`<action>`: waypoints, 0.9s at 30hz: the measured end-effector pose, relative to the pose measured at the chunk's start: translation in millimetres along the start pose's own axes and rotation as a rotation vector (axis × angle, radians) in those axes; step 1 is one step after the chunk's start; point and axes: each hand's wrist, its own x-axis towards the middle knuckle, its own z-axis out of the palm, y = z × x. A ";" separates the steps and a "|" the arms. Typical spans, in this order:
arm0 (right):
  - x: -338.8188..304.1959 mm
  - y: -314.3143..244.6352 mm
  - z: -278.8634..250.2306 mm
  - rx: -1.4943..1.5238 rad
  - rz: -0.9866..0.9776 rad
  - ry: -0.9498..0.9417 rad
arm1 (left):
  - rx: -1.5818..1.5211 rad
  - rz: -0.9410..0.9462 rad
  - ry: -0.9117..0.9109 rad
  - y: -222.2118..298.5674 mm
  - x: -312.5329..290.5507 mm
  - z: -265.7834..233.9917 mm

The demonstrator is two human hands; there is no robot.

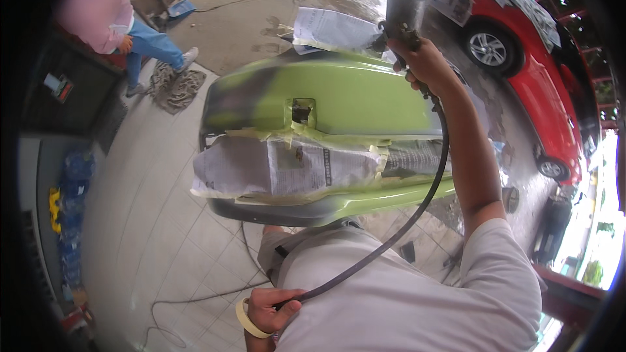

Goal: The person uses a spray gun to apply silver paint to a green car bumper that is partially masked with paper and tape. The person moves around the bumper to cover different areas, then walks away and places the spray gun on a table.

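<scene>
I count one spray gun (399,16), gripped tight in my right hand (427,63) above the far edge of one green bumper (345,94); its metal cup stands upright on top, contents hidden. My left hand (270,309) is closed on the one black hose (417,212), a roll of tape (248,322) around its wrist. The bumper's long axis runs left to right, with newspaper (287,169) taped across its middle.

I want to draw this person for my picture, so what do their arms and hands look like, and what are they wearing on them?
Both hands are bare, no gloves. The right hand sits on a long bare forearm, and a short light grey T-shirt sleeve covers only the upper arm. The left hand has a pale yellow ring of masking tape round the wrist like a bracelet. No watch or rings show.
</scene>
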 end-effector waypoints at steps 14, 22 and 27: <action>21.4 -52.0 95.0 -0.164 0.283 0.330 | -0.171 -0.131 -0.507 -12.4 64.4 -224.8; 24.4 -83.3 125.1 -0.038 0.323 0.369 | -0.251 -0.228 -0.656 -12.3 79.0 -289.5; 32.6 -83.3 128.9 0.034 0.338 0.385 | -0.281 -0.243 -0.645 -17.5 75.7 -300.0</action>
